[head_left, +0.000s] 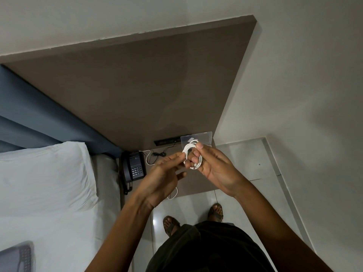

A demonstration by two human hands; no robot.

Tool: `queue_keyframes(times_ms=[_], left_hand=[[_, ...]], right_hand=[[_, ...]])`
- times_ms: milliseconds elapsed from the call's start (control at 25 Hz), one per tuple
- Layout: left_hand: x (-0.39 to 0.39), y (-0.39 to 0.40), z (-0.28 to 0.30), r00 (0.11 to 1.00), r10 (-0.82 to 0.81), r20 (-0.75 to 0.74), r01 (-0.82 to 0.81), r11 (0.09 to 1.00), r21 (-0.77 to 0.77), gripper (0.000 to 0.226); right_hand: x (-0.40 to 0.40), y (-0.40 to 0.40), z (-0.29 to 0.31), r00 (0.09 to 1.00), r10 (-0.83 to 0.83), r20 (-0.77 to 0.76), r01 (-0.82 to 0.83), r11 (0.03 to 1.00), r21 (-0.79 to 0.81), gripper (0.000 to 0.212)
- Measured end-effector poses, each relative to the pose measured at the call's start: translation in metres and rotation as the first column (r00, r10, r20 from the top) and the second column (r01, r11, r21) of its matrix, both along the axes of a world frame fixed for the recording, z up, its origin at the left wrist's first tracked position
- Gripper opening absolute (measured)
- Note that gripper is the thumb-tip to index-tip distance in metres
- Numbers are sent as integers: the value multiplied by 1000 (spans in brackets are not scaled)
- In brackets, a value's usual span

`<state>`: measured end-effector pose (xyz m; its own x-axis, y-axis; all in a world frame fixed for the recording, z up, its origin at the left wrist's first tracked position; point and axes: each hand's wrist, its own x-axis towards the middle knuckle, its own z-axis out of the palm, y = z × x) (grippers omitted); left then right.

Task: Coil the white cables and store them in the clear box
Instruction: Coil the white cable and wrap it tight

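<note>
A white cable (189,149) is wound into a small coil, and my right hand (213,165) holds it with the loops around its fingers, above the bedside table. My left hand (164,174) pinches the coil's left side with fingertips. The clear box (204,137) stands open at the table's back right, partly hidden behind the coil. Another white cable (173,194) hangs off the table's front edge below my left hand.
A black telephone (133,166) sits at the left of the brown bedside table (196,185), with thin black and white wires (155,155) behind it. A bed with a white pillow (45,173) lies left. My sandalled feet stand on the tiled floor.
</note>
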<state>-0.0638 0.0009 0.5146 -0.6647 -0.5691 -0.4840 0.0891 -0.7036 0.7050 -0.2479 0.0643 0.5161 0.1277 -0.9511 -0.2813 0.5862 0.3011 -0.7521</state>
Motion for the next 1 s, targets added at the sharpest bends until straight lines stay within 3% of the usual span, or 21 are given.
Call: queue_keyframes(times_ms=[200, 360, 520, 640, 720, 840, 1000], left_hand=[[-3, 5, -2, 997, 33, -63, -29, 997, 76, 24], [-2, 6, -6, 998, 2, 57, 6, 990, -141, 23], [6, 7, -8, 999, 16, 47, -2, 960, -279, 23], [8, 5, -17, 990, 36, 136, 22, 914, -404, 29], [8, 5, -21, 983, 34, 183, 54, 888, -456, 27], [5, 8, -18, 984, 22, 175, 54, 906, -420, 22], [-1, 11, -21, 971, 99, 217, -6, 920, -392, 20]], right_hand=[[0, -1, -4, 993, 62, -96, -68, 996, -58, 41], [8, -1, -9, 985, 40, -167, -49, 998, -50, 39], [10, 0, -17, 990, 3, -139, -5, 1000, -16, 37], [5, 2, -27, 985, -19, -174, 24, 999, 23, 56], [3, 6, -31, 983, -49, -175, 61, 996, 62, 55], [1, 8, -34, 980, -69, -188, 86, 993, 82, 40], [1, 3, -38, 972, -70, -226, 89, 993, 72, 36]])
